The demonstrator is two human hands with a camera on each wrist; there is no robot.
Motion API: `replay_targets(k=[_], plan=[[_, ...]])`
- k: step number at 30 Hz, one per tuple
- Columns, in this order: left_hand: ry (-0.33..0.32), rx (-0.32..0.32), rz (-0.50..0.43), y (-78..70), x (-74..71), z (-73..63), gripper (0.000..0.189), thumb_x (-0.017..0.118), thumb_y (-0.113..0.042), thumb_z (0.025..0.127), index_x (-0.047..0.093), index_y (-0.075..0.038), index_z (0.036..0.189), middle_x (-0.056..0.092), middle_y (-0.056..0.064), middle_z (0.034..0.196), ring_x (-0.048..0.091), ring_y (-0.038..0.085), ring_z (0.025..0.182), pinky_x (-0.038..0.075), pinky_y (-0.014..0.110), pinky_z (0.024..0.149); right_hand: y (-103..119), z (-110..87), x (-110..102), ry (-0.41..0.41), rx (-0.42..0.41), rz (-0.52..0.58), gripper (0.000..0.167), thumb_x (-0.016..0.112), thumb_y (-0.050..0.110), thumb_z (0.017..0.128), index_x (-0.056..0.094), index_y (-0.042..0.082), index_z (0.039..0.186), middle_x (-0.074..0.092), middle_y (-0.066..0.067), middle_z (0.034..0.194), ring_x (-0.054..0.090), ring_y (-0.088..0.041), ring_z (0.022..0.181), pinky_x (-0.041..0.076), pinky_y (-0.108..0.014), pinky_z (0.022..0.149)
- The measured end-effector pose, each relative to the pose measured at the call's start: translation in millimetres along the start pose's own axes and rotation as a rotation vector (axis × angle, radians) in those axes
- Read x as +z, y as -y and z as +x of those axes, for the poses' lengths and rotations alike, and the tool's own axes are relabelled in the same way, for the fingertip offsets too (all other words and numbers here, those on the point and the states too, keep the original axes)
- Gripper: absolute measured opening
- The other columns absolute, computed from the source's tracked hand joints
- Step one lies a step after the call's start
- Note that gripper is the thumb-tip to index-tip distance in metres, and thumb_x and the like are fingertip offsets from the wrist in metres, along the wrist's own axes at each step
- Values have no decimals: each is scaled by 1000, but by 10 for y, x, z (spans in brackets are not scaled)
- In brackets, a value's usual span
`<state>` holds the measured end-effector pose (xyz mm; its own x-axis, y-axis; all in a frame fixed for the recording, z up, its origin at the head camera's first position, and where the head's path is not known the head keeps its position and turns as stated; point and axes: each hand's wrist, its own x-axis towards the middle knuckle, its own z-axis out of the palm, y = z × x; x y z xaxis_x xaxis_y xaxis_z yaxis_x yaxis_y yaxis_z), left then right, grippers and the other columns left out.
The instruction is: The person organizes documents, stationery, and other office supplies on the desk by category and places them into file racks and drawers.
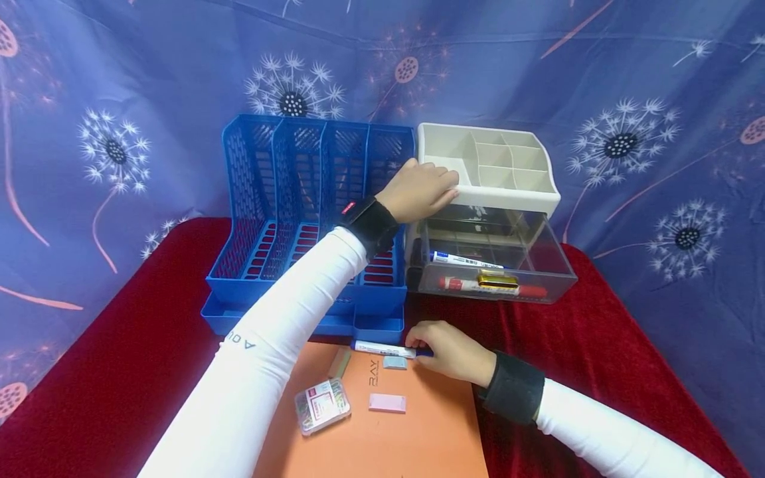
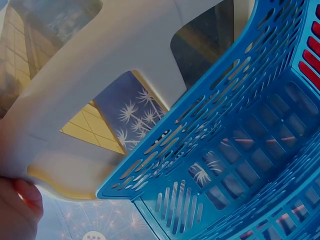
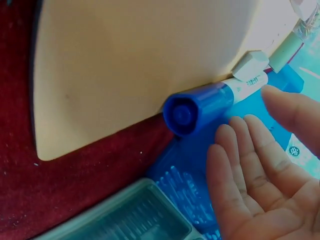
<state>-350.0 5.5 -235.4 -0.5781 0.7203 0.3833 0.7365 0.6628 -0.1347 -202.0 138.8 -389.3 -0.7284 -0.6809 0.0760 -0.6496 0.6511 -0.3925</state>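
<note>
My left hand (image 1: 418, 190) grips the front left rim of a white desk organizer (image 1: 502, 200), fingers curled over it. Below that rim, the organizer's clear drawer (image 1: 552, 291) is pulled out, with a blue-capped marker (image 1: 466, 259) and a red marker (image 1: 457, 284) inside. Another blue-and-white marker (image 1: 382, 349) lies at the far edge of an orange board (image 1: 442, 438). Around this marker's right end is my right hand (image 1: 457, 353). In the right wrist view its thumb and fingers are spread loosely beside the marker (image 3: 205, 107), with a gap between.
A blue file rack (image 1: 299, 292) stands left of the organizer. On the board lie a pale blue eraser (image 1: 394, 362), a pink eraser (image 1: 387, 403), a greenish block (image 1: 339, 363) and a clear box of small colored items (image 1: 323, 406). Red cloth (image 1: 119, 352) covers the table.
</note>
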Motion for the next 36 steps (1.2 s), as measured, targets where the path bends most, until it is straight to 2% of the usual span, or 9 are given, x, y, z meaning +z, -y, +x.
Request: replay_targets(k=[11,22,26,36], plan=[[3,-1,10,-29,-72,10,31,35,-36,101,55,-14,103,59,-1,91,53,17,83,32,34,71,-2,21,10,15,2,-22,16,74,3,77,67,8,90,63,-1,85,55,-16,77,47,-30,74],[12,-5,7,-58,-104,19,29,36,-35,101,56,-13,102,60,0,91,54,18,83,33,35,72,-25,46,65,24,15,-21,17,73,1,77,66,10,89,62,1,82,54,-14,75,47,-28,71],[14,-4,8,-52,-98,26,30,36,-36,101,56,-13,103,60,0,92,54,17,84,34,35,72,-26,49,74,22,31,-17,16,72,1,77,66,10,89,62,2,82,54,-14,75,47,-28,71],[28,-11,-8,-27,-56,-11,31,35,-36,101,56,-13,104,59,0,91,53,17,83,33,35,72,-58,-23,91,-9,-7,-40,16,71,0,76,66,9,88,61,2,81,54,-12,73,46,-27,70]])
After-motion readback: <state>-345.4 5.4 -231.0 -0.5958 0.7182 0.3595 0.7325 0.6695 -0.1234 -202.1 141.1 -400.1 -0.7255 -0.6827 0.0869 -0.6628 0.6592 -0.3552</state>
